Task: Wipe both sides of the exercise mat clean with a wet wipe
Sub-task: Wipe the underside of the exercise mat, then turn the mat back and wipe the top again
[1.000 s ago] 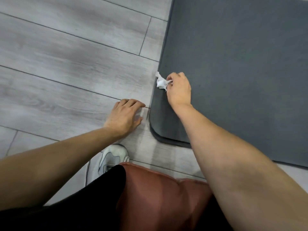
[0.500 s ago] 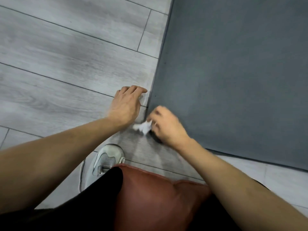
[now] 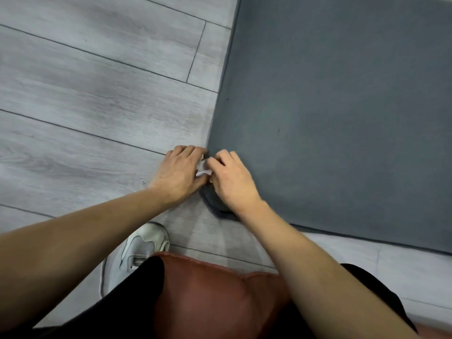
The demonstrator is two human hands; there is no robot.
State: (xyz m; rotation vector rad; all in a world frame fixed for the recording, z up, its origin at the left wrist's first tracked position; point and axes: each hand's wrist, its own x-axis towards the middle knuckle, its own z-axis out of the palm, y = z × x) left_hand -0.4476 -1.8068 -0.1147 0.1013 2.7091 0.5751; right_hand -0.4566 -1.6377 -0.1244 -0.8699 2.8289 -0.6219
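Both bare forearms reach forward and converge, so the two hands meet knuckle to knuckle low in front of the body. The left hand [image 3: 179, 171] lies palm down, back toward the camera, its fingers bent at the tips and pointing to the right. The right hand [image 3: 231, 178] is also palm down, with its fingers curled and its thumb side turned toward the left hand. The fingertips of both hands are mostly hidden where they meet. The wrists are fairly straight.

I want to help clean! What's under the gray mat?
The exercise mat lies flat on the gray wood floor. Both hands meet at its near corner with the wet wipe. Its underside is hidden.
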